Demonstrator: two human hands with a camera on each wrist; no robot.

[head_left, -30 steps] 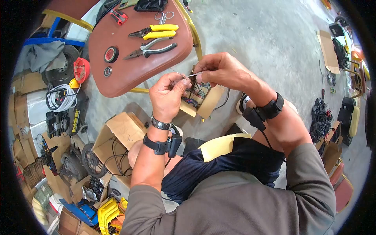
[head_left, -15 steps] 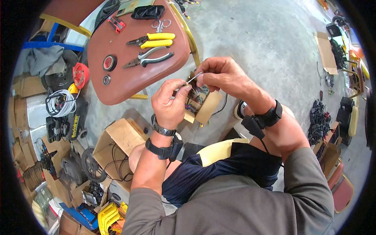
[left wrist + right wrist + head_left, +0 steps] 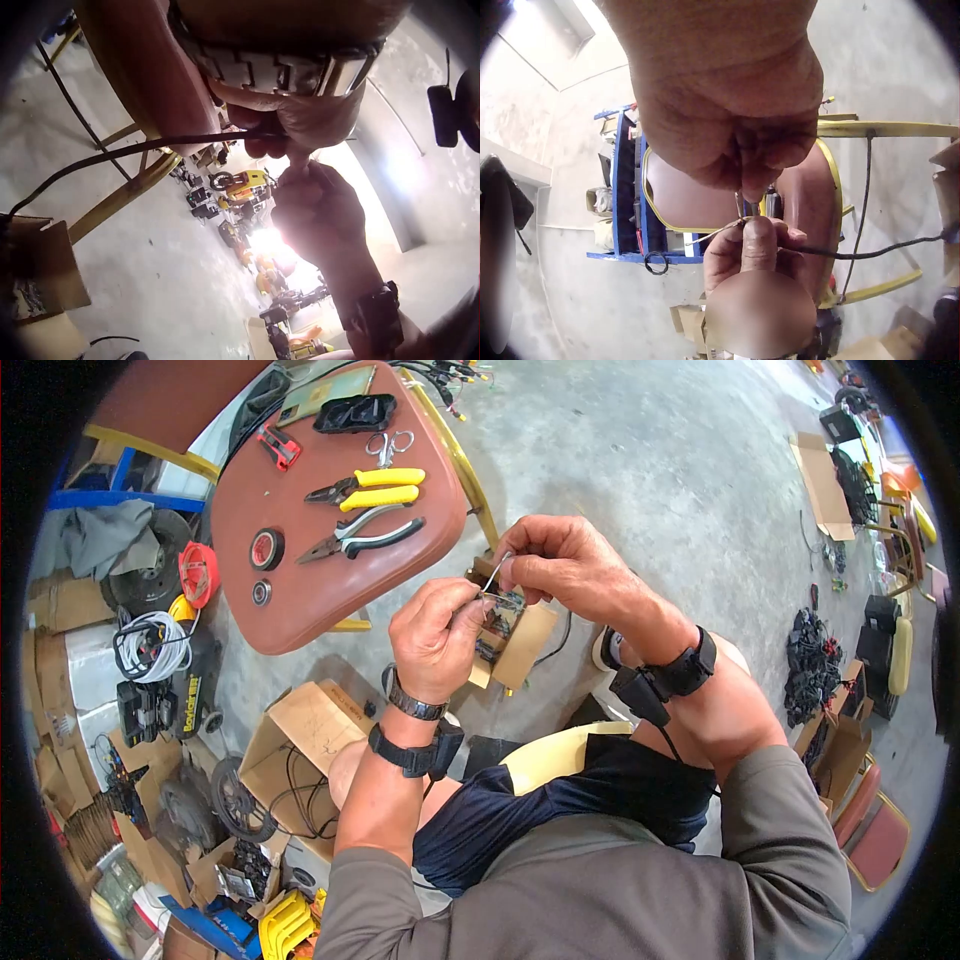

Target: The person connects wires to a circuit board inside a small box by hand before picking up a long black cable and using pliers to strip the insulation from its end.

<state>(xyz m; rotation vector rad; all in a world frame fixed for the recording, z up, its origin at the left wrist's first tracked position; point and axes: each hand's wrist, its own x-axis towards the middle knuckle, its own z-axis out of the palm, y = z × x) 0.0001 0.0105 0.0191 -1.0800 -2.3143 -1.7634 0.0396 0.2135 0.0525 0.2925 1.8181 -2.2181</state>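
Observation:
In the head view, the left hand pinches a thin wire between thumb and fingers. The right hand, just to its right, grips the upper end of a thin pale wire that spans the small gap between the hands. A black cable runs from the left hand in the right wrist view, where a pale strand also sticks out on the other side. That same dark cable reaches the left fingers in the left wrist view. The wire tips are partly hidden by fingers.
A brown chair seat holds yellow-handled pliers, grey-black pliers, scissors, a red cutter and tape rolls. Below the hands stands an open carton; another box is beside the leg.
Both hands and the chair appear slightly lower in the head view. The right fingers have risen relative to the left, and the wire between them now stands steeper.

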